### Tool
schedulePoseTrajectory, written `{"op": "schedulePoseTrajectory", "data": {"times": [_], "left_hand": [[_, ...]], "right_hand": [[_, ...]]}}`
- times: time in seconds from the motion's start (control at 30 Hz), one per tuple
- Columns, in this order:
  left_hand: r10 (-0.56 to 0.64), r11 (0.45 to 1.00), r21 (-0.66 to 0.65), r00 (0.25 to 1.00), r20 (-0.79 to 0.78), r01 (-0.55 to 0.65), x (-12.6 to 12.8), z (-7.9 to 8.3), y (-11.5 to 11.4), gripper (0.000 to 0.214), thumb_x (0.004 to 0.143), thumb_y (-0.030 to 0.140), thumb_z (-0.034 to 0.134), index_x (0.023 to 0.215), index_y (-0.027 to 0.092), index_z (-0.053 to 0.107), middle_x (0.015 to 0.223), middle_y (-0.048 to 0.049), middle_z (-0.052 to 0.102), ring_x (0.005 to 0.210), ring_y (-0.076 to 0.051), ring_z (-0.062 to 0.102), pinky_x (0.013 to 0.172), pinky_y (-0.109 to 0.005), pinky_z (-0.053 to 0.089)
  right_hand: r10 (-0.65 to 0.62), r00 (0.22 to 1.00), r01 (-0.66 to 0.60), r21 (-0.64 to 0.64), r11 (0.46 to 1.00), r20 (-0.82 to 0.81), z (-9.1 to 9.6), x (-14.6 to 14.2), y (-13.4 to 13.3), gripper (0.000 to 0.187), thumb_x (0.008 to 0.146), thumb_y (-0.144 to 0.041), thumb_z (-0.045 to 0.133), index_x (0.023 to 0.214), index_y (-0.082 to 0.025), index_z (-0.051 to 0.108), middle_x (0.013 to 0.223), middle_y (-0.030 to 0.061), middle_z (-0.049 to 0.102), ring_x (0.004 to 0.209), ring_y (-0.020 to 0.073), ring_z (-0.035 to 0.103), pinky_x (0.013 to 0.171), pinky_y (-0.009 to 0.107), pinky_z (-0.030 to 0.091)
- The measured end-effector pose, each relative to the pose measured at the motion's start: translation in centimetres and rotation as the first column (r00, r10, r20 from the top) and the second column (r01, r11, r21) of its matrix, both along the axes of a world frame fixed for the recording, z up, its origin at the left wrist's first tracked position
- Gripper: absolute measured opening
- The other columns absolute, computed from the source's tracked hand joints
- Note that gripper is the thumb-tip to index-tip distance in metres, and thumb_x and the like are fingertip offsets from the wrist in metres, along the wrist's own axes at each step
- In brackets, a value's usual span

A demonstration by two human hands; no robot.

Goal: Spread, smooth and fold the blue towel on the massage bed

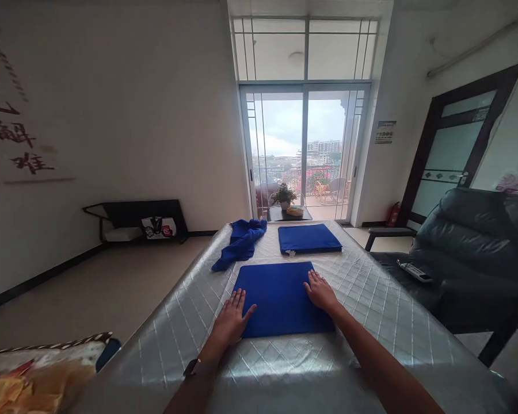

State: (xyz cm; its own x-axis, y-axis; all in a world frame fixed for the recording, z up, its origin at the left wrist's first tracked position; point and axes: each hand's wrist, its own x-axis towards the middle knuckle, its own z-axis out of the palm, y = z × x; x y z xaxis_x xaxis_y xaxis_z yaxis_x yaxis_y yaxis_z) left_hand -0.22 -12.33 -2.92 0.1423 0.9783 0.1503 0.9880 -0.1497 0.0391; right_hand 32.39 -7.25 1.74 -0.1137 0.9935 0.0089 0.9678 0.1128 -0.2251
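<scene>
A folded blue cloth [280, 299] lies flat on the silver quilted table [371, 305] in front of me. My left hand [232, 319] rests palm down at its left edge, fingers stretched out, thumb on the cloth. My right hand [320, 291] lies flat on the cloth's right side, fingers spread. Farther back sits a second folded blue cloth [309, 238]. A crumpled blue cloth [240, 242] lies at the table's back left.
A black leather recliner [470, 247] stands right of the table with a remote [415, 272] on its arm. A small table with a potted plant [284, 197] is before the glass balcony door. A patterned cushion [38, 374] lies at the lower left. A low black shelf [140, 221] lines the left wall.
</scene>
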Motion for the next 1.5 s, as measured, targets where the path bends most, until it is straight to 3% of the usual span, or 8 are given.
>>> {"op": "schedulePoseTrajectory", "data": {"times": [0.23, 0.4, 0.47, 0.67, 0.83, 0.97, 1.27, 1.5], "left_hand": [[0.018, 0.993, -0.120, 0.999, 0.045, -0.012, 0.1, 1.3, -0.6, 0.078, 0.101, 0.062, 0.017, 0.159, 0.010, 0.022, 0.166, -0.0159, 0.015, 0.154, -0.025, 0.013, 0.123, -0.044, 0.019], [0.144, 0.978, -0.151, 0.989, -0.012, -0.144, 1.7, 2.6, 0.3, 0.094, 0.095, 0.074, 0.014, 0.157, 0.004, 0.024, 0.163, -0.0246, 0.019, 0.152, -0.034, 0.017, 0.122, -0.051, 0.019], [0.102, 0.987, -0.127, 0.995, -0.014, -0.103, 4.1, 3.2, 1.1, 0.097, 0.095, 0.075, 0.010, 0.156, 0.001, 0.025, 0.163, -0.0260, 0.018, 0.152, -0.035, 0.017, 0.122, -0.051, 0.019], [-0.285, 0.953, -0.069, 0.951, 0.120, 0.294, 15.1, 3.7, 4.8, 0.078, 0.101, 0.061, 0.010, 0.156, 0.009, 0.032, 0.163, -0.0158, 0.027, 0.153, -0.025, 0.021, 0.123, -0.044, 0.021], [-0.300, 0.949, -0.035, 0.935, 0.189, 0.312, 19.0, 2.7, 6.6, 0.077, 0.102, 0.057, 0.005, 0.155, 0.009, 0.033, 0.163, -0.0152, 0.029, 0.152, -0.024, 0.023, 0.124, -0.044, 0.019], [-0.193, 0.977, -0.052, 0.963, 0.186, 0.206, 16.1, 2.0, 7.0, 0.084, 0.099, 0.065, 0.005, 0.156, 0.010, 0.032, 0.163, -0.0139, 0.028, 0.153, -0.025, 0.020, 0.125, -0.044, 0.017], [0.172, 0.984, -0.054, 0.984, 0.046, -0.170, 3.5, 2.1, 7.0, 0.084, 0.099, 0.065, 0.007, 0.157, 0.007, 0.029, 0.163, -0.0170, 0.026, 0.152, -0.030, 0.022, 0.122, -0.049, 0.019], [0.224, 0.975, -0.015, 0.974, 0.039, -0.224, 2.9, 2.0, 6.4, 0.086, 0.098, 0.067, 0.011, 0.156, 0.006, 0.029, 0.163, -0.0183, 0.027, 0.150, -0.035, 0.025, 0.121, -0.049, 0.023]], "right_hand": [[0.002, 1.000, -0.002, -0.006, 1.000, 0.022, -1.9, 0.0, 0.4, 0.070, 0.103, -0.045, 0.020, 0.159, -0.003, 0.019, 0.166, 0.0126, 0.016, 0.154, 0.0207, 0.011, 0.123, 0.037, 0.007], [-0.004, 1.000, 0.004, 0.004, 1.000, 0.002, -1.7, -0.1, 0.2, 0.070, 0.102, -0.044, 0.019, 0.158, -0.002, 0.020, 0.166, 0.0127, 0.016, 0.154, 0.0211, 0.011, 0.123, 0.037, 0.007], [-0.008, 1.000, 0.008, 0.011, 1.000, 0.000, -1.6, -0.2, 0.2, 0.070, 0.102, -0.044, 0.019, 0.158, -0.002, 0.021, 0.166, 0.0127, 0.017, 0.154, 0.0215, 0.012, 0.123, 0.037, 0.007], [-0.004, 1.000, 0.004, 0.020, 1.000, 0.029, -1.9, -0.1, 0.1, 0.068, 0.102, -0.040, 0.021, 0.158, -0.003, 0.022, 0.166, 0.0129, 0.018, 0.154, 0.0215, 0.013, 0.123, 0.037, 0.009], [0.020, 0.998, -0.023, 0.039, 0.999, 0.055, -1.9, 0.2, 0.1, 0.065, 0.102, -0.036, 0.020, 0.158, -0.004, 0.025, 0.165, 0.0116, 0.021, 0.153, 0.0211, 0.015, 0.122, 0.036, 0.012], [0.005, 0.999, -0.006, 0.033, 0.999, 0.041, -1.7, 0.0, 0.1, 0.068, 0.102, -0.041, 0.019, 0.158, -0.002, 0.024, 0.165, 0.0125, 0.021, 0.153, 0.0222, 0.016, 0.123, 0.037, 0.011], [-0.012, 0.999, 0.012, 0.003, 1.000, 0.034, -1.8, 0.0, 0.4, 0.069, 0.102, -0.044, 0.018, 0.159, -0.004, 0.021, 0.166, 0.0104, 0.018, 0.154, 0.0202, 0.012, 0.123, 0.036, 0.008], [-0.012, 0.997, 0.016, -0.047, 0.999, 0.076, -1.1, -0.2, 0.4, 0.069, 0.103, -0.044, 0.019, 0.159, -0.004, 0.021, 0.166, 0.0115, 0.016, 0.154, 0.0220, 0.013, 0.123, 0.038, 0.010]]}}
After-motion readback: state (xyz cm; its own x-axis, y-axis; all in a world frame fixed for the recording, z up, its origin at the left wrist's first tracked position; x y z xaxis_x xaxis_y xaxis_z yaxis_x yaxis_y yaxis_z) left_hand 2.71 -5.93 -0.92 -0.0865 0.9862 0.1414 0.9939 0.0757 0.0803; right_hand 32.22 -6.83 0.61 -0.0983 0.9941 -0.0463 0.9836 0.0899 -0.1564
